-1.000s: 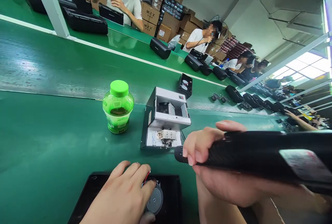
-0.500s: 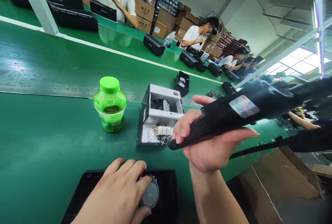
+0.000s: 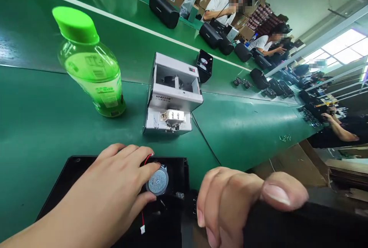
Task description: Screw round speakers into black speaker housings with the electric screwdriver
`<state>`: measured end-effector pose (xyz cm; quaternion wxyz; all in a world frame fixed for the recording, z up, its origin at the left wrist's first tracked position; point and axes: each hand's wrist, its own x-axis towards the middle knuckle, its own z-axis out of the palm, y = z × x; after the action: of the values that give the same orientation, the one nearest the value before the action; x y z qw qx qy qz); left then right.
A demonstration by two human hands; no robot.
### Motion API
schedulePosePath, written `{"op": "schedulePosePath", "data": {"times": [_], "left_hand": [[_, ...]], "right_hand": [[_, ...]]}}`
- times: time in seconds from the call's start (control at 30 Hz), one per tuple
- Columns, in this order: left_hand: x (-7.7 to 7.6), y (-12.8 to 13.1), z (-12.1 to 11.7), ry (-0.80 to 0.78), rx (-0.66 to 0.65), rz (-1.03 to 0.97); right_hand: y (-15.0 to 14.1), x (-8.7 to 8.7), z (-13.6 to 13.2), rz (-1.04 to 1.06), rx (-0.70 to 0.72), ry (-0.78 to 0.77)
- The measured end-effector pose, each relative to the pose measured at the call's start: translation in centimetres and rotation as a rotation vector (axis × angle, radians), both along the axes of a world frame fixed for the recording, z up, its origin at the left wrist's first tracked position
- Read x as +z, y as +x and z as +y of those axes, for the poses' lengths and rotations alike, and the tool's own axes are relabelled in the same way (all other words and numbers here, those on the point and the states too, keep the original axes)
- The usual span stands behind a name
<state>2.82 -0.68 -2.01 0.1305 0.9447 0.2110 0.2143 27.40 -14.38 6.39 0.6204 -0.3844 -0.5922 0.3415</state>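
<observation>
My left hand (image 3: 123, 179) is closed around a round grey speaker driver (image 3: 157, 181), thumb on its near side and fingers on its far side. The driver rests in a black speaker housing (image 3: 86, 163). A red wire (image 3: 147, 158) shows by my fingers, and a white connector (image 3: 143, 229) hangs on a wire below my thumb. My right hand (image 3: 230, 198) grips a black electric screwdriver (image 3: 191, 204), tilted so its nose points left toward the driver. Most of its body is hidden or dark at the lower right.
A grey-white machine (image 3: 175, 94) stands beyond the housing, its black cable (image 3: 207, 140) trailing right. A green bottle (image 3: 94, 75) stands to the left. A black box with drivers (image 3: 204, 66) sits behind the machine. Cardboard boxes (image 3: 304, 163) are at the right; people work across the bench.
My right hand has brought the screwdriver down from above the bench to beside the driver and turned it nose-left. My left hand stays on the driver. The view has tipped and shifted.
</observation>
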Motion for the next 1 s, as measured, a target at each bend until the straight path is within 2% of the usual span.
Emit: {"op": "schedulePosePath", "data": {"times": [0.33,0.47,0.77,1.0], "left_hand": [[1.0,0.4,-0.2,-0.001,-0.01,0.061],[1.3,0.4,-0.4,-0.021,-0.003,0.085],[1.3,0.4,-0.2,-0.066,0.003,0.101],[1.1,0.5,-0.4,-0.126,0.002,0.134]], "right_hand": [[-2.2,-3.1,0.5,0.142,-0.174,0.039],[-2.0,-3.3,0.5,0.135,-0.121,0.046],[-1.7,-3.8,0.2,0.087,-0.14,0.027],[-1.8,-3.4,0.3,0.085,-0.116,0.038]]}}
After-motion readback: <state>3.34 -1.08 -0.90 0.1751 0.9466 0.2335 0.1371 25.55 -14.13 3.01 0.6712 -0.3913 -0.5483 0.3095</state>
